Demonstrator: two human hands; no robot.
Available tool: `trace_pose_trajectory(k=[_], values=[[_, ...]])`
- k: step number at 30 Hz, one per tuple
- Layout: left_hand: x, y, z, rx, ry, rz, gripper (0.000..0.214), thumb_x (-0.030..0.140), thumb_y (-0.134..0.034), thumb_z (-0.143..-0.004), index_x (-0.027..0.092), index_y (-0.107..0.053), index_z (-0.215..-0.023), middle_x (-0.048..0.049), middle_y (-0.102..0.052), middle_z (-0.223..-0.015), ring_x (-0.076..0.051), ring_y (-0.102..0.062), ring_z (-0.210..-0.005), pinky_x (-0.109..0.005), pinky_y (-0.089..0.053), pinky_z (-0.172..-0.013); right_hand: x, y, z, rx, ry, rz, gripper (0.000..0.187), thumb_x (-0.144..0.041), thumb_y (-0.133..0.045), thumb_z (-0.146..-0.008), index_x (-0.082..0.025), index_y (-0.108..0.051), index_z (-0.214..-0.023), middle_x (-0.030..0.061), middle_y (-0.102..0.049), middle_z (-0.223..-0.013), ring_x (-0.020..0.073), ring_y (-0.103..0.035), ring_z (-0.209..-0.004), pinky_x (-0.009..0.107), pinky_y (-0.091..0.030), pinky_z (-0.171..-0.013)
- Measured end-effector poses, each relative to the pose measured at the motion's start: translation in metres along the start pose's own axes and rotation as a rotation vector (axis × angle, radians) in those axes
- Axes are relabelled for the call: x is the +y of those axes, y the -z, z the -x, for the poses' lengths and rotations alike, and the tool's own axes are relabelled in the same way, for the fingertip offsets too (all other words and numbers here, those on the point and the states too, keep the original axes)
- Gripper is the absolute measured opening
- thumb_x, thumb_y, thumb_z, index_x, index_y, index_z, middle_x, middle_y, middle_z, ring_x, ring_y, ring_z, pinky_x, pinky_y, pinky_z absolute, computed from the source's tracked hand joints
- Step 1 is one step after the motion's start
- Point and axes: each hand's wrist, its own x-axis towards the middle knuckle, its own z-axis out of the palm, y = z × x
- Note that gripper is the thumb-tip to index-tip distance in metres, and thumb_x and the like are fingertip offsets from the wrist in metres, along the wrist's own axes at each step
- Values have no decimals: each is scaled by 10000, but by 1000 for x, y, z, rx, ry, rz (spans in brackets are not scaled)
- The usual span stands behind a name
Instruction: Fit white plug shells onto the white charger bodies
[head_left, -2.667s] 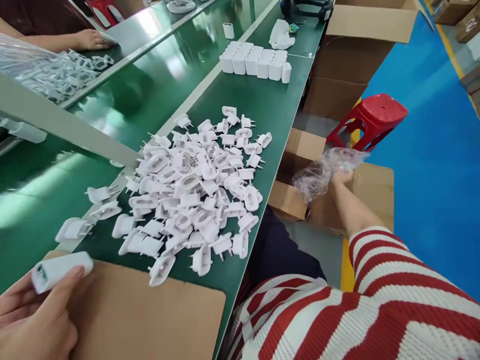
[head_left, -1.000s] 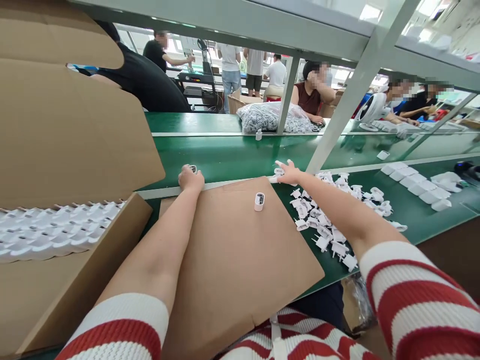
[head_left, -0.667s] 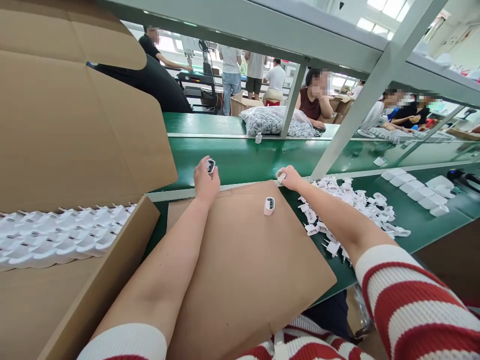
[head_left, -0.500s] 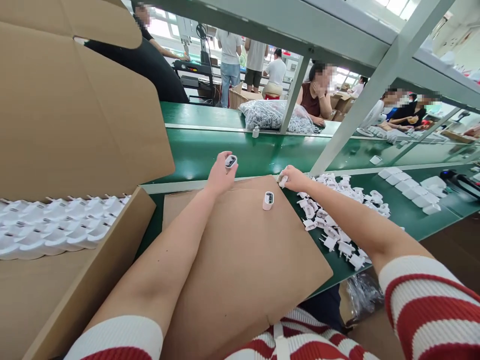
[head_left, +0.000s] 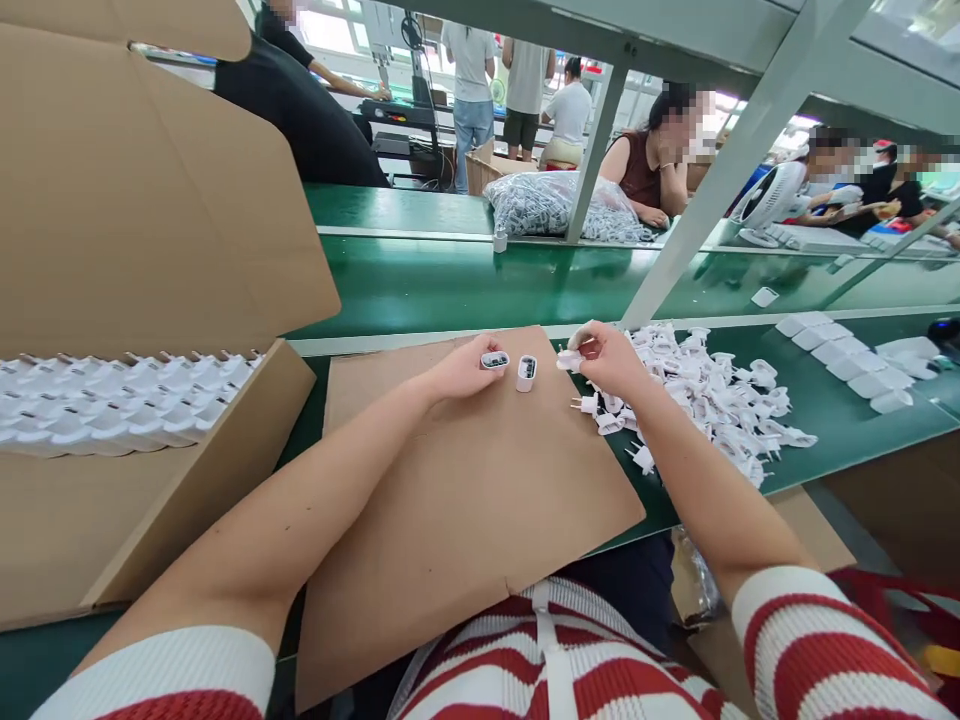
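Near the far edge of the cardboard (head_left: pixel 450 520), the left hand (head_left: pixel 474 368) holds an open casing (head_left: pixel 494 361) beside a standing casing (head_left: pixel 526 375); the right hand (head_left: pixel 611 362) pinches a plug piece (head_left: pixel 570 360). Boxed rows (head_left: pixel 112 405) look done; a loose heap (head_left: pixel 712 400) remains.

The left arm (head_left: pixel 322 480) is pointing forward and right, and the left hand (head_left: pixel 466 370) is curling round in a grip. The right arm (head_left: pixel 709 480) is pointing forward and left, and the right hand (head_left: pixel 616 360) is pinching. Both hands are sitting near each other, not touching.
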Motion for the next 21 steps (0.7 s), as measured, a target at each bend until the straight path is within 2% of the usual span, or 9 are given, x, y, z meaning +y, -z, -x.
trace_pose_trajectory(k=[2, 5, 6, 8, 11, 14, 16, 19, 21], values=[[1, -4, 16, 56, -19, -47, 569, 317, -663, -735, 267, -575, -1295, -75, -637, -1354, -333, -614, -1219, -457, -522, -1016, -9, -6, 9, 22, -12, -220, 385, -144, -730, -575, -211, -610, -935, 18, -678, -954, 188, -678, -837, 345, -562, -803], [9, -16, 33, 218, -202, -195, 836, 280, -707, -688, 221, -461, -1484, -106, -429, -1601, -362, -295, -1532, -513, -278, -1270, -28, -10, 25, -49, -56, -463, 579, -159, -792, -575, -247, -649, -1129, 26, -699, -1085, 187, -698, -915, 340, -586, -819], [13, -22, 36, 270, -252, -242, 876, 316, -740, -699, 210, -435, -1513, -109, -388, -1631, -361, -210, -1568, -523, -195, -1302, -35, -10, 29, -87, -76, -525, 585, -164, -806, -589, -254, -671, -1151, 28, -715, -1094, 194, -703, -947, 346, -592, -844], [20, -34, 36, 335, -263, -309, 873, 448, -807, -726, 197, -470, -1491, -129, -367, -1646, -374, -150, -1585, -553, -105, -1315, -47, -8, 35, -161, -121, -628, 471, -191, -839, -623, -243, -728, -1078, 29, -749, -1054, 207, -711, -989, 371, -595, -927], [26, -50, 27, 394, -174, -343, 700, 573, -848, -734, 181, -641, -1275, -176, -406, -1613, -412, -164, -1576, -587, -75, -1306, -55, -5, 36, -262, -189, -774, 299, -246, -876, -662, -216, -761, -937, 34, -771, -1020, 219, -722, -1030, 406, -576, -1051], [27, -59, 17, 418, -185, -370, 371, 469, -782, -833, 194, -724, -1075, -164, -494, -1546, -400, -226, -1562, -589, -91, -1305, -55, -4, 36, -344, -267, -906, 272, -271, -869, -706, -207, -768, -951, 55, -774, -1072, 226, -728, -1067, 399, -588, -1074], [26, -61, 12, 433, -221, -393, 229, 385, -717, -879, 216, -748, -1031, -129, -539, -1508, -379, -262, -1552, -591, -109, -1305, -54, -4, 40, -343, -308, -965, 277, -273, -857, -727, -205, -769, -981, 62, -770, -1115, 221, -727, -1085, 367, -602, -1061], [28, -62, 13, 453, -256, -409, 161, 342, -691, -877, 233, -762, -971, -103, -561, -1486, -371, -279, -1545, -602, -81, -1307, -52, -9, 58, -306, -372, -1002, 327, -275, -873, -711, -204, -773, -1014, 56, -759, -1174, 203, -715, -1106, 316, -604, -1043], [30, -62, 21, 444, -301, -403, 130, 326, -694, -867, 225, -757, -920, -104, -546, -1507, -371, -273, -1547, -589, -62, -1309, -48, -16, 77, -239, -401, -982, 349, -294, -899, -687, -221, -771, -1003, 41, -758, -1166, 196, -713, -1082, 321, -608, -1019]])
